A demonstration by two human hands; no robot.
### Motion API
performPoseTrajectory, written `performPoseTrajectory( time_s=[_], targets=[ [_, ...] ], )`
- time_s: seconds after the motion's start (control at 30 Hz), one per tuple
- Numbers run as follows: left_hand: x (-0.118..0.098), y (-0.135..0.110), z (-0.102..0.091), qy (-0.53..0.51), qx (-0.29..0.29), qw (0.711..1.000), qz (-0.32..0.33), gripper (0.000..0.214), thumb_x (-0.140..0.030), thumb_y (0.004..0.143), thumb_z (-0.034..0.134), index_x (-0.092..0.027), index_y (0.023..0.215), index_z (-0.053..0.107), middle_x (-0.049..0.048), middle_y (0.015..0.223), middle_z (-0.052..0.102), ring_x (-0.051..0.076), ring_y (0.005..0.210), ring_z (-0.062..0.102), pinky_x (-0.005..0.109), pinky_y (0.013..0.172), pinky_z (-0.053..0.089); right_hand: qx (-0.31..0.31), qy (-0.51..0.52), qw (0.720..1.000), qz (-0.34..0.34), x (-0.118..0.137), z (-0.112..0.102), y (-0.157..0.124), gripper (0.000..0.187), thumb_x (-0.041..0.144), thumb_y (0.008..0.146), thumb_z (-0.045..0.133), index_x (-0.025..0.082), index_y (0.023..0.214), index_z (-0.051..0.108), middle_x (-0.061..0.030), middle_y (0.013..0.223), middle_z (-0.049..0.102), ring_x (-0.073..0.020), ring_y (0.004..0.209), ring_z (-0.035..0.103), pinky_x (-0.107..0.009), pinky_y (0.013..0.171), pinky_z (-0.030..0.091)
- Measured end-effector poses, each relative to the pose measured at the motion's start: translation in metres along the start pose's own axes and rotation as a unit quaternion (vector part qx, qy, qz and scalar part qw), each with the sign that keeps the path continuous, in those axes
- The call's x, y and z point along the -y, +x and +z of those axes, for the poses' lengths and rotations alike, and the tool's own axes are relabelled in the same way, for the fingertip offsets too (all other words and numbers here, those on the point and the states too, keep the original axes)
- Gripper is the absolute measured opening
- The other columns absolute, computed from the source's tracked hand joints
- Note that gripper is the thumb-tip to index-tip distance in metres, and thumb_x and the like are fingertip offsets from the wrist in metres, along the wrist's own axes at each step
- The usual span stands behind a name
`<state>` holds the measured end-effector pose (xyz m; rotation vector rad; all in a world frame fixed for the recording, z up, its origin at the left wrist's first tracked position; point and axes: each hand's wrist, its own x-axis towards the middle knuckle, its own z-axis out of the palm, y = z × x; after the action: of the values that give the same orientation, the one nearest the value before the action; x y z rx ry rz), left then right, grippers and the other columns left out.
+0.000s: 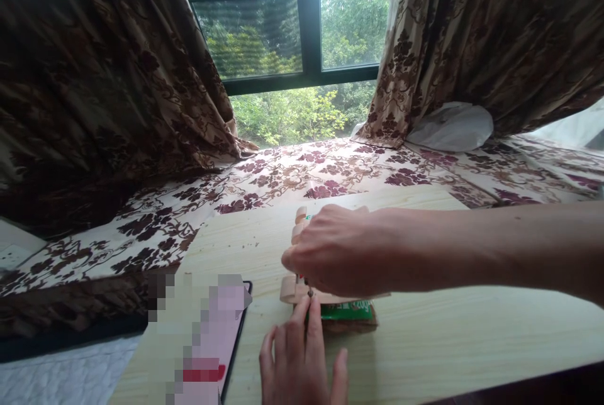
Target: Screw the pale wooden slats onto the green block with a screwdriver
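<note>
My right hand [330,251] reaches in from the right, its fingers closed round a slim tool. Most of that tool is hidden; a thin dark metal shaft [307,284] shows below the fist. The tip meets a small dark piece [310,294], too small to name for sure, on a light wooden strip [295,290] with a rounded end. My left hand [302,355] lies palm down with fingers stretched, two fingertips pressing beside the small piece. Under the strip is a green packet [346,310] with white lettering. More rounded wooden ends [297,233] show behind my right hand.
A phone [231,323], partly blurred out, rests at the left on the pale wooden table [425,329]. Dark crumbs [250,245] dot the tabletop. Beyond are a flowered cloth [292,172], patterned curtains [415,46], a white plastic bag [453,127] and a window.
</note>
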<state>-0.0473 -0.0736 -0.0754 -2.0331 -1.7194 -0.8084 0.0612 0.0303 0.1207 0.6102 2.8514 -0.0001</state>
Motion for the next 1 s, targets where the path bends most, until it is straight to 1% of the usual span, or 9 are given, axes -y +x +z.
performPoseTrajectory(
  time_s=[0.1,0.23,0.3,0.47,0.63,0.77,0.87,0.97,1.0],
  targets=[
    [0.001,-0.001,0.001,0.007,-0.003,1.0,0.006,0.04,-0.035,0.086,0.037,-0.015,0.117,0.052,0.0076,0.114,0.06,0.022,0.097,0.053,0.041,0.085,0.037,0.037,-0.012,0.999,-0.007,0.004,-0.006,0.002,0.016,0.006,0.077,0.049,0.014,0.074,0.062,-0.0029,0.07,0.061,-0.0107,0.056,0.05,-0.024,0.048,0.035],
    [0.002,-0.002,0.003,0.003,-0.001,1.0,0.006,0.041,-0.038,0.086,0.038,-0.015,0.118,0.052,0.0075,0.115,0.059,0.023,0.097,0.053,0.042,0.086,0.036,0.094,-0.022,0.995,0.019,0.006,-0.008,0.006,0.021,0.003,0.079,0.046,0.013,0.086,0.063,-0.007,0.091,0.064,-0.0134,0.073,0.055,-0.025,0.057,0.038],
    [0.002,-0.002,0.004,-0.006,0.004,1.0,0.002,0.042,-0.039,0.086,0.038,-0.015,0.119,0.051,0.007,0.117,0.058,0.022,0.098,0.053,0.042,0.086,0.036,0.09,-0.016,0.996,0.021,0.003,-0.005,0.007,0.02,0.008,0.081,0.046,0.015,0.088,0.063,-0.006,0.091,0.064,-0.0146,0.074,0.056,-0.026,0.057,0.038],
    [0.001,-0.002,0.002,-0.015,0.011,1.0,-0.006,0.043,-0.039,0.085,0.039,-0.017,0.12,0.05,0.0056,0.121,0.057,0.021,0.098,0.053,0.042,0.086,0.037,0.042,-0.021,0.999,0.014,-0.004,0.005,0.006,0.011,0.016,0.079,0.052,0.016,0.082,0.063,-0.0043,0.079,0.064,-0.013,0.058,0.053,-0.025,0.046,0.034],
    [-0.001,0.0,-0.001,-0.006,0.006,1.0,-0.001,0.04,-0.036,0.086,0.038,-0.016,0.118,0.052,0.0079,0.117,0.058,0.022,0.099,0.052,0.042,0.087,0.036,0.01,-0.007,1.0,-0.014,0.002,-0.004,0.002,0.013,0.014,0.079,0.051,0.016,0.074,0.063,-0.0006,0.064,0.059,-0.0109,0.05,0.046,-0.026,0.044,0.032],
    [-0.001,0.001,-0.001,0.014,0.004,1.0,0.006,0.04,-0.035,0.087,0.035,-0.014,0.116,0.054,0.01,0.1,0.061,0.022,0.096,0.052,0.041,0.084,0.038,0.079,0.006,0.997,-0.019,0.01,-0.017,0.004,0.016,0.007,0.076,0.052,0.017,0.073,0.064,-0.0008,0.071,0.062,-0.0107,0.057,0.049,-0.025,0.05,0.035],
    [0.0,0.0,0.001,0.004,-0.001,1.0,0.008,0.04,-0.035,0.087,0.036,-0.014,0.117,0.053,0.0099,0.106,0.06,0.022,0.098,0.051,0.042,0.085,0.037,0.127,0.015,0.992,0.012,0.011,-0.017,0.008,0.021,0.004,0.078,0.047,0.017,0.081,0.064,-0.0021,0.081,0.064,-0.0105,0.064,0.053,-0.023,0.054,0.036],
    [0.0,-0.001,0.002,-0.01,0.0,1.0,0.003,0.039,-0.033,0.086,0.038,-0.015,0.118,0.051,0.0089,0.114,0.058,0.022,0.1,0.051,0.041,0.087,0.036,0.096,0.005,0.995,0.02,0.004,-0.007,0.01,0.021,0.006,0.079,0.045,0.016,0.084,0.063,-0.0026,0.08,0.064,-0.0116,0.062,0.053,-0.024,0.052,0.035],
    [0.001,-0.001,0.002,-0.013,0.002,1.0,0.001,0.039,-0.032,0.085,0.039,-0.015,0.118,0.051,0.0085,0.115,0.058,0.021,0.1,0.051,0.041,0.087,0.035,0.046,0.0,0.999,0.0,0.001,-0.003,0.009,0.017,0.011,0.081,0.046,0.016,0.082,0.063,-0.0027,0.077,0.063,-0.012,0.06,0.052,-0.024,0.049,0.033]
  ],
)
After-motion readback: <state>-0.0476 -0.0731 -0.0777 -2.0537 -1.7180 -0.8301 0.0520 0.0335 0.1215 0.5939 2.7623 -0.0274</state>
